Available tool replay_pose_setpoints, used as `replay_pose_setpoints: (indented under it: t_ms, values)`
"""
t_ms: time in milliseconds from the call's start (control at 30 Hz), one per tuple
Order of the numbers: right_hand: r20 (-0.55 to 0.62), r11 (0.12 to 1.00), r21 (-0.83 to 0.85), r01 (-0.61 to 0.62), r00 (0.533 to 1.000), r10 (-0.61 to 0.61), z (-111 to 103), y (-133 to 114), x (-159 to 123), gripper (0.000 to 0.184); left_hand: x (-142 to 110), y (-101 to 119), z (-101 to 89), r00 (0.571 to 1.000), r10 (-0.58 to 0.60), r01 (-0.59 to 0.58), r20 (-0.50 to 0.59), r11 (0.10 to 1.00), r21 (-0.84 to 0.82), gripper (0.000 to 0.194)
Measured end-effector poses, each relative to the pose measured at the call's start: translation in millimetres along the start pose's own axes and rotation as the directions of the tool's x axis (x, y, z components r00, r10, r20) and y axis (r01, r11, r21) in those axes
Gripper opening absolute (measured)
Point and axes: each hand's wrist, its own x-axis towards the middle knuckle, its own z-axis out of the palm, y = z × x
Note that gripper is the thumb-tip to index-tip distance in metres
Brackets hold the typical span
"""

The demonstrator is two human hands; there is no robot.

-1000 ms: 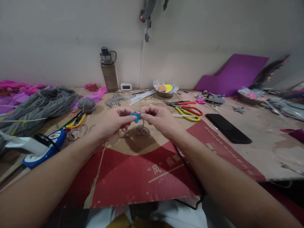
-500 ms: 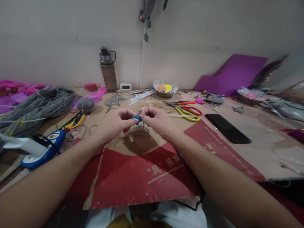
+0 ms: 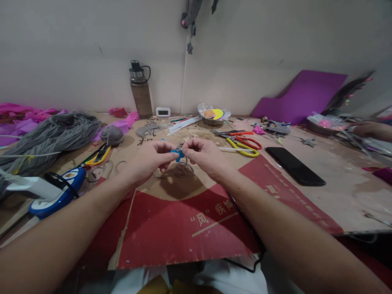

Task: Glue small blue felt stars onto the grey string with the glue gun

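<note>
Between my two hands is a small blue piece [image 3: 177,154], its exact kind too small to make out. My left hand [image 3: 152,159] pinches it between thumb and fingers. Close against it, my right hand [image 3: 200,155] has thumb and forefinger pressed together at the end of a grey yarn strand [image 3: 183,167]. Loose loops of that strand hang or lie just below the fingertips, over the cardboard [image 3: 174,228]. The fingers hide part of the blue piece and the yarn's end.
Left are a grey yarn skein [image 3: 70,130], a yarn ball [image 3: 111,135], a yellow cutter [image 3: 102,155] and a blue device [image 3: 63,196]. A bottle [image 3: 141,96] stands behind. Right lie scissors [image 3: 248,143] and a phone [image 3: 294,165]. Another person's hand [image 3: 373,130] shows far right.
My hands stay nearly in place, still together at the blue piece. At the far right, the other person's hand has come further into view over the plastic bags.
</note>
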Motion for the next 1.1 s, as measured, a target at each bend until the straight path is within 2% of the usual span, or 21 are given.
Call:
replay_pose_setpoints:
  t_ms: [167, 300, 400, 600, 767, 933, 1000, 1100]
  values:
    - [0.017, 1.000, 0.007, -0.014, 1.000, 0.014, 0, 2, 0, 0.010, 1, -2, -1.0, 1.000, -0.008, 0.008, 0.015, 1.000, 0.016, 0.011]
    - [0.066, 0.977, 0.189, -0.098, 0.994, 0.087, -2, 0, 0, 0.015, 2, 0, -1.9, 0.996, -0.085, 0.083, -0.024, 0.994, -0.076, 0.012]
    - [0.051, 0.946, 0.288, -0.145, 0.989, 0.136, -3, -2, 1, 0.017, 2, 3, -0.5, 0.990, -0.136, 0.128, -0.046, 0.981, -0.147, 0.013]
    - [-0.001, 0.984, 0.170, -0.052, 0.999, 0.053, 0, 3, 2, 0.016, 2, 2, 0.0, 0.991, -0.128, 0.122, -0.035, 0.981, -0.151, 0.014]
    - [0.020, 0.995, 0.096, -0.028, 0.999, 0.026, 2, 6, 1, 0.016, 2, -4, -1.8, 0.997, -0.074, 0.074, 0.005, 0.994, -0.076, 0.014]
    - [0.059, 0.973, 0.211, -0.096, 0.995, 0.085, -4, 3, 2, 0.018, 3, -5, -2.9, 0.997, -0.081, 0.080, -0.009, 0.994, -0.071, 0.013]
    - [0.028, 0.973, 0.216, -0.077, 0.997, 0.073, -6, 2, 3, 0.019, 4, -4, -3.4, 0.997, -0.075, 0.073, -0.027, 0.995, -0.061, 0.012]
    - [-0.025, 0.999, 0.034, 0.035, 0.999, -0.034, -8, 1, 3, 0.018, 3, -4, -4.2, 0.998, -0.051, 0.050, -0.035, 0.998, -0.029, 0.012]
